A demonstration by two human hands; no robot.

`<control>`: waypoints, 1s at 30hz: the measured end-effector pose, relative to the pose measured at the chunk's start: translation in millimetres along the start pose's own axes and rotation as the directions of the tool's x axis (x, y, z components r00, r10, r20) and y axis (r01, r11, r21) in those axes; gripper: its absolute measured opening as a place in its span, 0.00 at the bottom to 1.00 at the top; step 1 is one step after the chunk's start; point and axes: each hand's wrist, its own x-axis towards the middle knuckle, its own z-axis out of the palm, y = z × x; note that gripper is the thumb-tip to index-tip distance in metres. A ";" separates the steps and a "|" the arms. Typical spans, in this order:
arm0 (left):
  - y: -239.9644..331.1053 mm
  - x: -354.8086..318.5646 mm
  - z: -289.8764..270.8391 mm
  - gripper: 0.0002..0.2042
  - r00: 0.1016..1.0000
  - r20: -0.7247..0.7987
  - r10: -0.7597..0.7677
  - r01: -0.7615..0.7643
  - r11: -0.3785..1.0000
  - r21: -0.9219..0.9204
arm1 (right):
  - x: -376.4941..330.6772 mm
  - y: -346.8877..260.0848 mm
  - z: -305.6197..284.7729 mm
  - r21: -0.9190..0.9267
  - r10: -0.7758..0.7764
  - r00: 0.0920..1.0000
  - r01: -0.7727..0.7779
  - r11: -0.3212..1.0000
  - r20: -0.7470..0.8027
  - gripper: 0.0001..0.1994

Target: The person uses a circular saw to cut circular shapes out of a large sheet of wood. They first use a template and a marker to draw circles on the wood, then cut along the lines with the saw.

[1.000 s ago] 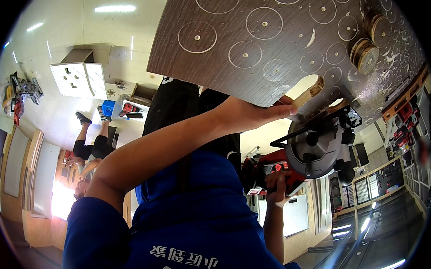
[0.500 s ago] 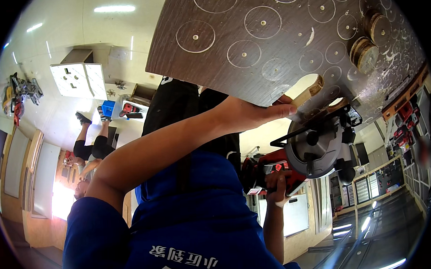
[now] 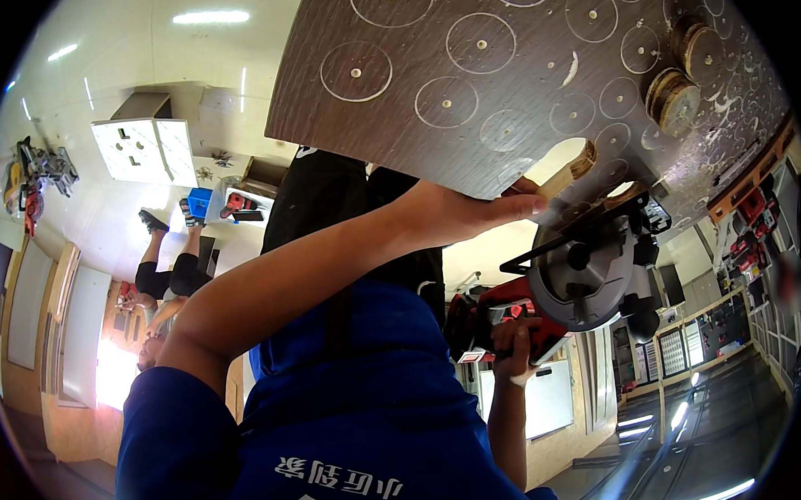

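Observation:
A dark wood-grain board (image 3: 536, 80) fills the upper right, marked with several circles that each have a small hole at the centre. My left hand (image 3: 485, 214) grips its near edge beside a rounded cut-out, thumb lying along the edge and the other fingers partly hidden. Against the board's edge, just right of that hand, sits a red and black circular saw (image 3: 579, 277) with a grey blade guard. My right hand (image 3: 516, 343) is wrapped round the saw's rear handle. Whether the blade touches wood is hidden.
Thick round wooden discs (image 3: 674, 103) rest on the board at the right, with pale chips around them. Further off at left are a seated person (image 3: 171, 280), a blue bin (image 3: 201, 202) and a white-topped box (image 3: 146, 150). Red tools (image 3: 752, 222) stand at the far right.
The board appears slightly further left in the view. Both hands keep their grips, and the saw stays at the board's edge.

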 end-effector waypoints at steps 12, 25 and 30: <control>0.0 1.0 0.7 0.20 1.000 0.011 -0.020 0.020 1.000 -0.011 | 3.0 -5.8 -0.3 0.005 -0.019 0.999 0.019 1.000 0.026 0.05; -0.5 1.1 1.3 0.16 1.000 -0.005 -0.008 0.008 1.000 -0.008 | 3.3 -4.5 -1.0 0.074 -0.010 1.000 0.010 0.997 -0.004 0.02; -0.4 0.8 1.8 0.16 1.000 -0.009 -0.008 0.008 1.000 0.004 | 3.7 -8.8 -0.7 0.008 0.059 0.998 -0.059 0.998 -0.001 0.08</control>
